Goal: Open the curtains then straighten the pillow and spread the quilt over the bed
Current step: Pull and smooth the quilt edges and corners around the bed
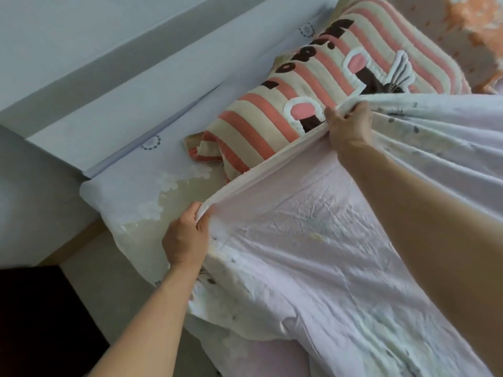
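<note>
A pale lilac quilt (299, 240) with faint flower prints lies wrinkled over the bed. Its top hem runs taut between my two hands. My left hand (186, 238) grips the hem near the bed's left corner. My right hand (348, 126) grips the same hem further up, just below the pillow. The pink-and-cream striped pillow (272, 112) with dark letters lies at the head of the bed; its lower edge is hidden by the quilt hem. Beyond my right hand the quilt bunches into folds toward the right.
A white headboard (130, 85) with small flower motifs runs diagonally behind the pillow. The bed sheet (130, 202) shows at the left corner. A dark piece of furniture (40, 322) stands beside the bed at lower left. Orange-patterned bedding (473, 31) lies at top right.
</note>
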`<state>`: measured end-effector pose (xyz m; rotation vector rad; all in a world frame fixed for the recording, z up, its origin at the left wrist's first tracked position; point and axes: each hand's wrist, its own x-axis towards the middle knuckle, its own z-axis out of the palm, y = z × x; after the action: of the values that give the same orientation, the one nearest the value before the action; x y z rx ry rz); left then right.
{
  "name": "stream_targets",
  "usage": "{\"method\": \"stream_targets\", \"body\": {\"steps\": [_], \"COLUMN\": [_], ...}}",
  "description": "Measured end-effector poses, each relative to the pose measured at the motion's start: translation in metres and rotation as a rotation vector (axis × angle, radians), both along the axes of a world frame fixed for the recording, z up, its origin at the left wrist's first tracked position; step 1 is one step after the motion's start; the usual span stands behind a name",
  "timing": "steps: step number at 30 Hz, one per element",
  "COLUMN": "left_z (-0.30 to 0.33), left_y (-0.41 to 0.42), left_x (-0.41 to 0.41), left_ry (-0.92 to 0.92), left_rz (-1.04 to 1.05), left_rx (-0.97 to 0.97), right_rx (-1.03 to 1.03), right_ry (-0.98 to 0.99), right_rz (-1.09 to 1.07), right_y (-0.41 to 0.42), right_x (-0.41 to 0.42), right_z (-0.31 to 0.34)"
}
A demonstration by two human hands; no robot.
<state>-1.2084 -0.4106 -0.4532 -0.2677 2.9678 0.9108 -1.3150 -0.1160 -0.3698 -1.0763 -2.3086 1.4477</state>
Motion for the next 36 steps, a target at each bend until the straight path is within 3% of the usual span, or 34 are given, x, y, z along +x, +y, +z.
{"method": "stream_targets", "body": {"steps": [4,9,17,23,29,33,36], "left_z": [-0.005,-0.011,-0.007,-0.011,-0.006,-0.004,-0.008], "left_y": [-0.002,-0.003,-0.021,-0.018,-0.005,-0.003,-0.002], "left_x": [-0.008,-0.005,0.050,0.112,0.145,0.147,0.145], "left_ry": [-0.134,-0.276,-0.072,-0.115,-0.168,-0.386,-0.488], "left_rz": [-0.012,0.000,0.092,0.319,0.490,0.603,0.633], "left_rx": [-0.030,-0.043,-0.145,0.130,0.318,0.536,0.618], "right_rx": [0.116,0.288,0.363,0.446,0.429,0.527,0.529], "right_ry": [-0.226,-0.261,0.007,0.120,0.086,0.209,0.135], "right_rz": [0.186,0.204,0.267,0.408,0.579,0.734,0.796], "right_y": [-0.011,-0.024,-0.052,-0.077,-0.111,-0.138,-0.152], "right_x": [0.008,0.019,0.088,0.170,0.240,0.289,0.332], "right_z": [-0.021,-0.025,-0.040,-0.050,-0.063,-0.065,-0.081]}}
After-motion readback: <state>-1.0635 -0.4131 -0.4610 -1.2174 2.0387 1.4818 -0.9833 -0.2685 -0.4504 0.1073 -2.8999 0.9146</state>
